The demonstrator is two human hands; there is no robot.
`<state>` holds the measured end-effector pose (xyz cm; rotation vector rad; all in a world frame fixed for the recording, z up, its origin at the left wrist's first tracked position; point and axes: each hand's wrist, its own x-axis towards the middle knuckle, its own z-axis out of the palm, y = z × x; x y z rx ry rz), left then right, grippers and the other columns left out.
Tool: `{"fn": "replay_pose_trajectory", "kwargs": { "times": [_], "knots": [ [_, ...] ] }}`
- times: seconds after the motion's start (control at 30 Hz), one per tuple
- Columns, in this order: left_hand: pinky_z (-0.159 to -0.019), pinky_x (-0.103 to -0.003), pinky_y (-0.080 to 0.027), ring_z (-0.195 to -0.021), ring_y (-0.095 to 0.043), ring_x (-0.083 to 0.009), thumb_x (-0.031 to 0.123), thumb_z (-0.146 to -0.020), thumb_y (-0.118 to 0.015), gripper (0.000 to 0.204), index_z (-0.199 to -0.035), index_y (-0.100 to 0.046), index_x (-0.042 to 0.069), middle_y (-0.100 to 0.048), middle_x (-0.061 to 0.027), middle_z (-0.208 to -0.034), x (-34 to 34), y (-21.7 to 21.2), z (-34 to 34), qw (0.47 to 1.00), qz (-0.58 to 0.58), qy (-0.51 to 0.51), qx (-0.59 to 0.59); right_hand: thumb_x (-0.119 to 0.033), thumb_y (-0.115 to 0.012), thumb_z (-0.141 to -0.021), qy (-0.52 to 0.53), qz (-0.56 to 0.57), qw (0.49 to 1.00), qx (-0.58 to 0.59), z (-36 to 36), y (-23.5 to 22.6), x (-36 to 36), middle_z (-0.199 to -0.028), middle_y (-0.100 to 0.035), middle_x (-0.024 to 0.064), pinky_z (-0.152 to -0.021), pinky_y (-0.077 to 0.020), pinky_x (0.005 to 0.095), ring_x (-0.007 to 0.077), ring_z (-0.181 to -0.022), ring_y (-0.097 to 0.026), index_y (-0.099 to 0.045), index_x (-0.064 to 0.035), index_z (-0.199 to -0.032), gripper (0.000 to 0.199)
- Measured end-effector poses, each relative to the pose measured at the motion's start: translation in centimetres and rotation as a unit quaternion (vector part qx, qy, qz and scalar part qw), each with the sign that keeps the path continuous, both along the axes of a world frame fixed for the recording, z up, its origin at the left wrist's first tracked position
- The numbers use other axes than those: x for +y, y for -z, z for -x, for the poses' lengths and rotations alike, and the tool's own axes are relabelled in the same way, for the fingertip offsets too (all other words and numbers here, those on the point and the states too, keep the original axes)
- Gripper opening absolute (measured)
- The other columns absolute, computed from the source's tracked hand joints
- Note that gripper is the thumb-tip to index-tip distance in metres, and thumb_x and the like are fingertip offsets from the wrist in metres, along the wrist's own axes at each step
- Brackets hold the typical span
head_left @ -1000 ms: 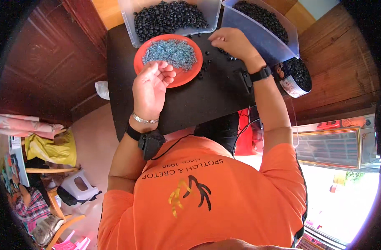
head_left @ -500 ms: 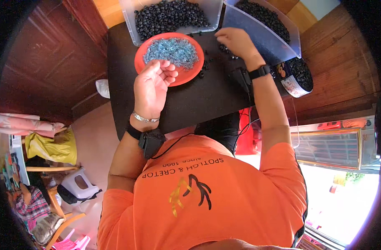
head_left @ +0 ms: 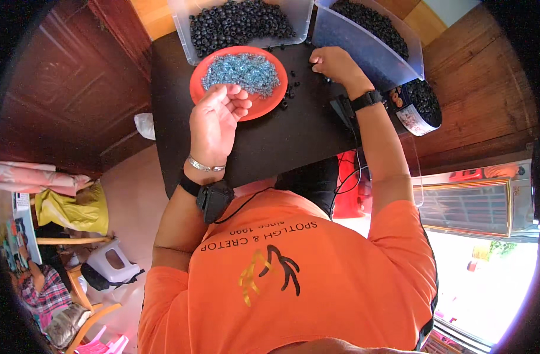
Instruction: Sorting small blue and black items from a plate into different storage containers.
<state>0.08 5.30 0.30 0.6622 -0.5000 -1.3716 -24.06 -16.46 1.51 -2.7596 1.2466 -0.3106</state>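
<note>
My left hand is palm up over the near edge of a red plate, its fingers half curled and apart from the thumb, with nothing visible in the palm. On the plate lies a heap of small shiny blue-silver pieces. To the right, my right hand is low over the dark table with thumb and forefinger pinched together. Something dark shows at its fingertips, too small to make out. Several loose black pieces lie on the table between the plate and this hand.
Behind the plate stands a clear plastic tub of black ring-like pieces. A second clear tub is at the back right, beside a round container of black pieces. The dark tabletop ends near my body; a cable runs from each wrist device.
My right hand has shifted slightly toward me over the loose black pieces, its fingertips lower. My left hand stays as it was above the plate.
</note>
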Motion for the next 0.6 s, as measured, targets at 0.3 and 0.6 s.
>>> {"fn": "replay_pose_trajectory", "kwargs": {
  "times": [0.3,0.6],
  "knots": [
    [-0.073,-0.032,-0.046,-0.079,-0.060,-0.0211,0.021,-0.092,-0.048,0.018,-0.090,-0.057,0.005,-0.062,-0.0086,-0.089,-0.1,0.3,0.1,1.000,0.000,0.005,0.002,-0.008,-0.070,-0.065,-0.057,-0.011,0.995,-0.077,1.3,1.1,-1.7,-0.089,-0.067,0.0092,-0.076,-0.0503,0.0370,0.0295,-0.084,-0.064,-0.066,-0.0085,-0.092,0.027],
    [-0.072,-0.031,-0.046,-0.079,-0.060,-0.0199,0.021,-0.093,-0.048,0.019,-0.092,-0.058,0.005,-0.062,-0.0078,-0.089,0.0,0.2,0.4,1.000,0.008,0.010,-0.009,-0.001,-0.068,-0.077,-0.096,-0.203,0.914,-0.337,-1.7,-1.7,1.4,-0.095,-0.066,0.0046,-0.082,-0.0489,0.0268,0.0135,-0.091,-0.062,-0.065,-0.0011,-0.098,0.021]
  ]
}}
